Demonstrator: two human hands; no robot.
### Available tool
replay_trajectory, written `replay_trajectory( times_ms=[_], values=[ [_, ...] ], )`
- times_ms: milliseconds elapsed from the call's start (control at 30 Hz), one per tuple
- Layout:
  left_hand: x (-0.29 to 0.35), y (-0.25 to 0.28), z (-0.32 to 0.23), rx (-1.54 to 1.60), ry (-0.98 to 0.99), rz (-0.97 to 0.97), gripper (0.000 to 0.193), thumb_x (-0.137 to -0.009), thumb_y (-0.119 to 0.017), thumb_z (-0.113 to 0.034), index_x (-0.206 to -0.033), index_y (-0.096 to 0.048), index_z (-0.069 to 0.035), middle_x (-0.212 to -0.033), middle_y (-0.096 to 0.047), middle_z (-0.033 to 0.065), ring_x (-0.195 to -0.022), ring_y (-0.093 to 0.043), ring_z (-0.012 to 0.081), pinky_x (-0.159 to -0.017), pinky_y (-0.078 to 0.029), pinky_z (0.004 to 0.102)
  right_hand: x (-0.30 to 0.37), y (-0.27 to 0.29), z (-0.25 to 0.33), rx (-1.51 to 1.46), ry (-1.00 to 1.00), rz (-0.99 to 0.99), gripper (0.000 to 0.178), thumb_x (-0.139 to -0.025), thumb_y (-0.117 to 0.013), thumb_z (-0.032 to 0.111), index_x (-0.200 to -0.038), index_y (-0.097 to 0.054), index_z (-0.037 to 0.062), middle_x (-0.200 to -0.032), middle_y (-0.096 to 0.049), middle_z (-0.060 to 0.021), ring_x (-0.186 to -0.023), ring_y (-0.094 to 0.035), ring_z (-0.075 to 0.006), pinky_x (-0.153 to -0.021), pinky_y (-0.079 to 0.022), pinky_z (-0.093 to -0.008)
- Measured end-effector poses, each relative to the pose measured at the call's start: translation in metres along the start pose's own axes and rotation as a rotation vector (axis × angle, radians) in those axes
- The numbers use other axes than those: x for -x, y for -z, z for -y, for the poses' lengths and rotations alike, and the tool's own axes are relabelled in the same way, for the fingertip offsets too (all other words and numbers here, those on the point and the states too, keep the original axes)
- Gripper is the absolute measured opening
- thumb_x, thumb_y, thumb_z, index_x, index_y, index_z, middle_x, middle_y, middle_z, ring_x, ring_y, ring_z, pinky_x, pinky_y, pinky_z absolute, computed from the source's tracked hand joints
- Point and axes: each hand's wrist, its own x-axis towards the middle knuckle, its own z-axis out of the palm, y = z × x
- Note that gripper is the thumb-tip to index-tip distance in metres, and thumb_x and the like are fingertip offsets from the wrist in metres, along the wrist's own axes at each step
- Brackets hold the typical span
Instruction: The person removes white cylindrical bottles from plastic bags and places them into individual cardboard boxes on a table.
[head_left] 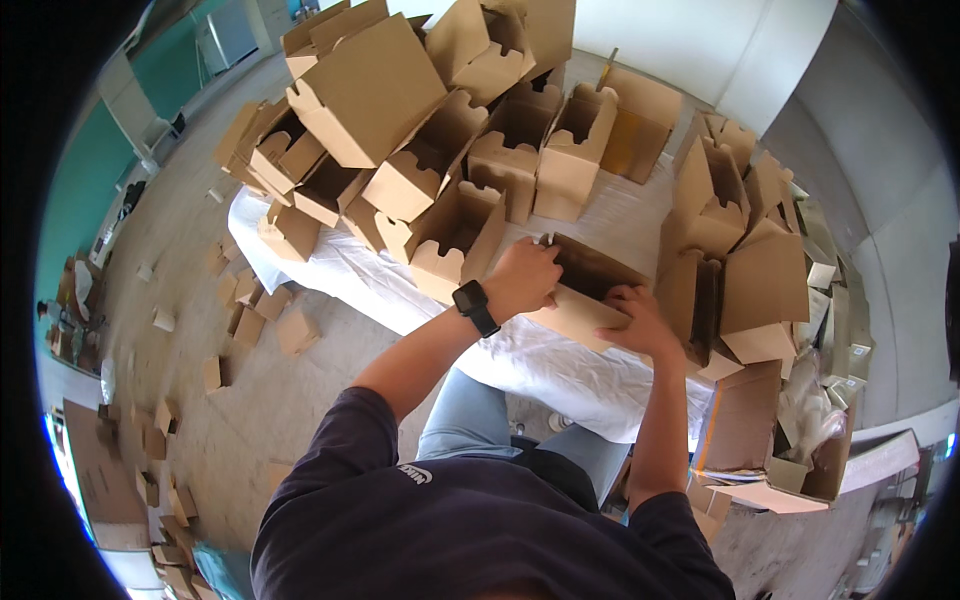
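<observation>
In front of me an open-topped brown cardboard box (573,312) stands on the white-covered table. My left hand (528,275), with a black watch on its wrist, is closed over the box's left end. At the right end my right hand (640,320) grips the rim, fingers bent over the edge and thumb against the near wall. The box's inside looks dark, and its bottom cannot be made out. Just left of my left hand stands another open cardboard box (445,270) with notched flaps.
Open boxes (375,85) pile up at the table's far left. More boxes (712,205) crowd its right side. White cloth (590,375) covers the table. At the lower right stands a large carton (745,400) holding plastic wrap. Small boxes (297,332) lie scattered on the floor.
</observation>
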Motion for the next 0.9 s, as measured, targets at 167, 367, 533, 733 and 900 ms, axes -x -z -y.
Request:
replay_trajectory(
  times_ms=[167,367,533,733,900],
  values=[
    [0.005,-0.002,0.013,0.088,-0.015,-0.061,0.052,-0.067,-0.077,-0.047,-0.104,-0.069,-0.012,-0.128,-0.057,0.0114,-0.107,-0.060,0.0230,-0.090,-0.043,0.0359,-0.003,-0.002,-0.004,0.049,0.021,0.001,0.054,-0.064,-0.079,0.036,-0.109,-0.068,0.0075,-0.121,-0.057,-0.0057,-0.114,-0.046,-0.0285,-0.098,-0.040,-0.0394],
    [0.005,-0.016,0.024,0.247,-0.024,-0.132,0.069,-0.071,-0.071,-0.057,-0.123,-0.062,-0.012,-0.140,-0.050,0.0127,-0.119,-0.053,0.0270,-0.101,-0.036,0.0401,-0.003,-0.006,0.000,0.023,0.123,-0.224,0.046,-0.064,-0.081,0.027,-0.103,-0.064,0.0096,-0.126,-0.054,-0.0062,-0.117,-0.046,-0.0310,-0.097,-0.040,-0.0422],
    [0.007,-0.021,0.032,0.443,0.071,-0.051,0.069,-0.084,-0.050,-0.066,-0.119,-0.063,-0.008,-0.137,-0.052,0.0175,-0.120,-0.052,0.0302,-0.102,-0.035,0.0409,0.009,-0.019,0.020,-0.121,0.060,-0.535,0.050,-0.064,-0.082,0.013,-0.105,-0.055,0.0090,-0.140,-0.043,-0.0122,-0.121,-0.043,-0.0368,-0.099,-0.040,-0.0430],
    [-0.003,-0.022,0.054,0.975,0.307,0.127,0.059,-0.095,-0.040,-0.057,-0.104,-0.070,-0.006,-0.120,-0.063,0.0161,-0.105,-0.062,0.0326,-0.090,-0.046,0.0386,0.021,-0.066,-0.001,-0.806,-0.116,-0.961,0.044,-0.083,-0.073,0.010,-0.115,-0.043,0.0086,-0.144,-0.036,-0.0141,-0.118,-0.047,-0.0192,-0.094,-0.042,-0.0318],
    [-0.001,-0.025,0.045,0.810,0.087,-0.083,0.052,-0.089,-0.058,-0.046,-0.124,-0.060,-0.008,-0.125,-0.059,0.0173,-0.111,-0.058,0.0326,-0.096,-0.044,0.0375,0.034,-0.079,0.013,-0.998,-0.284,-1.006,0.037,-0.093,-0.061,0.011,-0.121,-0.039,0.0043,-0.141,-0.035,-0.0148,-0.109,-0.050,-0.0175,-0.089,-0.045,-0.0288]
  ],
)
